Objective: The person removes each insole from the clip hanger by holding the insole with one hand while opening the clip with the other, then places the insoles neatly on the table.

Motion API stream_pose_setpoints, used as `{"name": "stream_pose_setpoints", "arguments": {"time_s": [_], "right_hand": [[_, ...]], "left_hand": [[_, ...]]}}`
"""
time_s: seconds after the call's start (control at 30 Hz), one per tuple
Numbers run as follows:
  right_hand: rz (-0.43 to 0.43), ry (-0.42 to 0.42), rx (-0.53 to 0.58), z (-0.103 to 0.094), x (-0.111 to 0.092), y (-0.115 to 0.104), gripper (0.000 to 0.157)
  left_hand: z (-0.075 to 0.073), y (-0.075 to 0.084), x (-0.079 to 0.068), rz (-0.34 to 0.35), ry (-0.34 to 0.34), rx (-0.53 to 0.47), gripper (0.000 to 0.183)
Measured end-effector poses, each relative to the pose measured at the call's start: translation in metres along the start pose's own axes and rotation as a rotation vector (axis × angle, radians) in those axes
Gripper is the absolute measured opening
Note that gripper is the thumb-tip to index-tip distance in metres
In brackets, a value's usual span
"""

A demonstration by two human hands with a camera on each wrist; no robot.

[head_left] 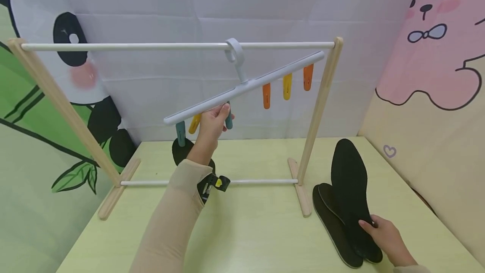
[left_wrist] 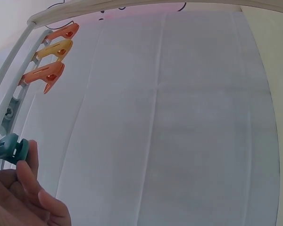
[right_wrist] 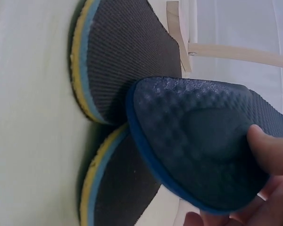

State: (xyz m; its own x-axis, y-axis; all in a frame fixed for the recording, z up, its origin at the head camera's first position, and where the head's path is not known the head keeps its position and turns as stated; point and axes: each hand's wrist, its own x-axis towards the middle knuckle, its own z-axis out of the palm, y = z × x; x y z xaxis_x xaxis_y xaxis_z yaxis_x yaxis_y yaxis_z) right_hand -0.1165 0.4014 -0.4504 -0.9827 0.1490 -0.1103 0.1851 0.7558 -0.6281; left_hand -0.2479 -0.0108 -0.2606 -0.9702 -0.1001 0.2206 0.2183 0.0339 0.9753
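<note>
A white hanger (head_left: 242, 89) hangs tilted from the rack's top rail, its left end lower. Beneath its middle, my left hand (head_left: 211, 127) pinches a teal clip (left_wrist: 12, 148) between thumb and finger. At the hanger's lower end, another teal clip (head_left: 181, 133) sits above a black insole (head_left: 182, 150), partly hidden behind my left arm. My right hand (head_left: 390, 237) grips one end of a dark insole (right_wrist: 203, 141), raised at a slant. In the right wrist view its underside looks textured with a blue edge. Two more insoles (head_left: 333, 226) lie overlapping below it on the table.
The wooden rack (head_left: 320, 108) has a white top rail (head_left: 151, 46) and a low crossbar (head_left: 261, 181). Orange clips (head_left: 267, 96) and a yellow clip (head_left: 287, 86) hang on the hanger's right half. Another yellow clip (head_left: 195, 124) is beside my left hand. Printed cloth walls surround the table (head_left: 246, 231).
</note>
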Motion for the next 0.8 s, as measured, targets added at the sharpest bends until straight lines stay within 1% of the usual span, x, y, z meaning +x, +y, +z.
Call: {"name": "stream_pose_setpoints", "arguments": {"time_s": [0.17, 0.3, 0.33, 0.53, 0.57, 0.8], "right_hand": [[0.018, -0.011, 0.023, 0.001, 0.000, 0.004, 0.041], [0.030, -0.017, 0.029, 0.002, 0.001, 0.005, 0.044], [0.032, -0.019, 0.032, 0.002, 0.002, 0.006, 0.047], [0.038, -0.021, 0.029, 0.003, 0.002, 0.009, 0.047], [0.038, -0.021, 0.026, 0.003, 0.002, 0.009, 0.044], [0.008, -0.041, -0.012, 0.002, 0.005, 0.011, 0.043]], "left_hand": [[0.001, 0.000, 0.000, 0.004, -0.005, -0.002, 0.030], [0.002, 0.001, 0.000, 0.005, -0.004, -0.006, 0.030], [0.002, 0.002, 0.000, 0.003, -0.005, -0.004, 0.030], [0.002, 0.001, 0.000, 0.003, -0.009, 0.002, 0.031], [0.001, 0.001, 0.000, 0.002, -0.009, 0.002, 0.030], [0.002, -0.002, 0.001, 0.002, -0.012, 0.011, 0.031]]}}
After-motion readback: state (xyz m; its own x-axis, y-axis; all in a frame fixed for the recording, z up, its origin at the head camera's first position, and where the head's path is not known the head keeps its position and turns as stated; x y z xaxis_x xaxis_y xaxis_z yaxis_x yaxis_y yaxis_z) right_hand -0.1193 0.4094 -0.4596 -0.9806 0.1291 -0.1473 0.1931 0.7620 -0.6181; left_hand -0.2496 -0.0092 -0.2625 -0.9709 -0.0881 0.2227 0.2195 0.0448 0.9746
